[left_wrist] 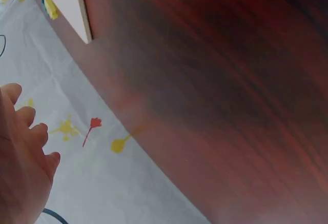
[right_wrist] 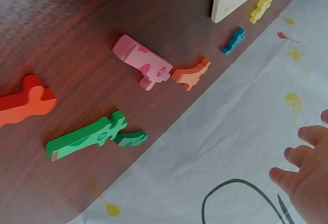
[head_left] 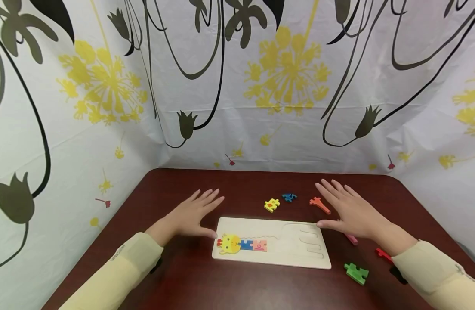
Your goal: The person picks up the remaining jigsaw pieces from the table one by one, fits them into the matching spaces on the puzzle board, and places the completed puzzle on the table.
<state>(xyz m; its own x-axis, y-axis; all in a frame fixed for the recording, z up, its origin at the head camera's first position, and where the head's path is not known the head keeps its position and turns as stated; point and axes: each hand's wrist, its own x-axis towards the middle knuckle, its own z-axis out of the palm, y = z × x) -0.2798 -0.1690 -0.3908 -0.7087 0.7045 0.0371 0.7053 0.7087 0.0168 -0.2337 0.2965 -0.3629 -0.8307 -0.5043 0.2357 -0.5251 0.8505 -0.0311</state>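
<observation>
A pale wooden puzzle board (head_left: pixel 276 258) lies on the dark table. At its left end sit a yellow giraffe-head piece (head_left: pixel 230 244), a blue piece (head_left: pixel 246 245) and a pink piece (head_left: pixel 260 246) in a row. My left hand (head_left: pixel 189 216) is spread flat beside the board's left edge, its thumb near the corner. Fingers apart, my right hand (head_left: pixel 355 217) hovers by the right end and partly covers a loose pink piece (head_left: pixel 352 239); the right wrist view shows that pink piece (right_wrist: pixel 143 62) whole. Neither hand holds anything.
Behind the board lie a yellow piece (head_left: pixel 272 205), a blue piece (head_left: pixel 289 197) and an orange piece (head_left: pixel 320 205). A green piece (head_left: pixel 356 274) and a red piece (head_left: pixel 384 254) are at the right. A patterned white cloth (head_left: pixel 237 142) hangs around the table (head_left: pixel 206 284).
</observation>
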